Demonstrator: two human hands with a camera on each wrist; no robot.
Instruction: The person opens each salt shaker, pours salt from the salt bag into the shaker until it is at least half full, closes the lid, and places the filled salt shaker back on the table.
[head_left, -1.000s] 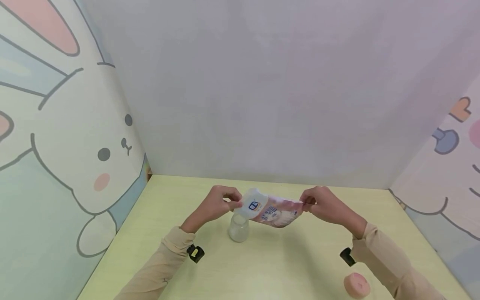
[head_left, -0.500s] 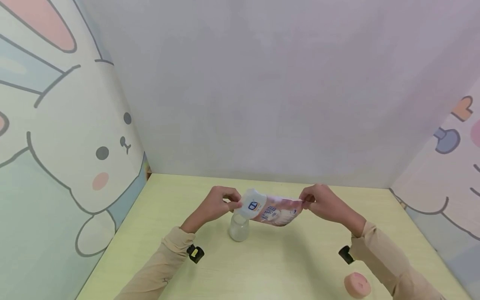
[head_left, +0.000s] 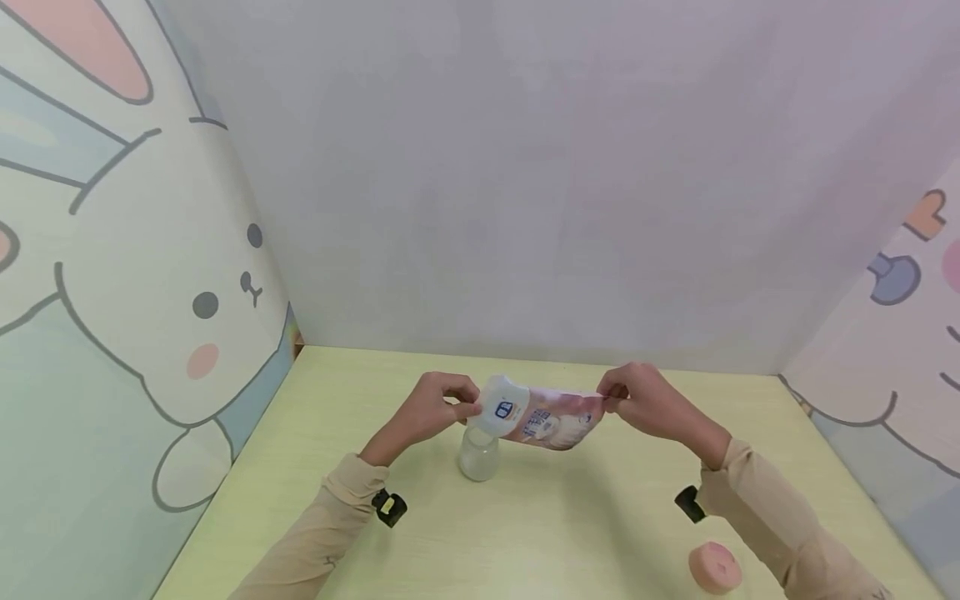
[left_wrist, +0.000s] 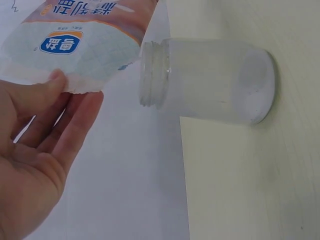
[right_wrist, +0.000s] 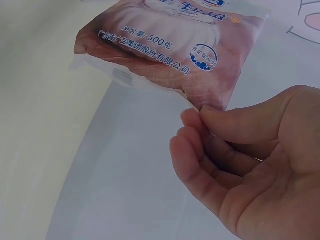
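Observation:
A pink and white salt bag (head_left: 551, 421) stretches between both hands above the table, its white end lower-left over the jar. My left hand (head_left: 435, 408) pinches the edge of that white end, which looks torn in the left wrist view (left_wrist: 75, 47). At the opposite end, my right hand (head_left: 651, 406) pinches a bottom corner of the bag, between thumb and forefinger in the right wrist view (right_wrist: 250, 160). Below the bag's white end stands an upright clear jar (head_left: 478, 460) with a threaded, uncovered mouth (left_wrist: 155, 75). Something whitish shows at its base; how much is in it I cannot tell.
A round pink lid-like piece (head_left: 715, 568) lies on the pale yellow table (head_left: 510, 542) at the front right, near the right forearm. A plain grey wall (head_left: 525, 183) closes off the back, and cartoon-printed walls (head_left: 150, 333) stand at both sides.
The right hand has risen very slightly, lifting its end of the salt bag a little. Both hands keep their pinch, and the jar and pink piece stay in place.

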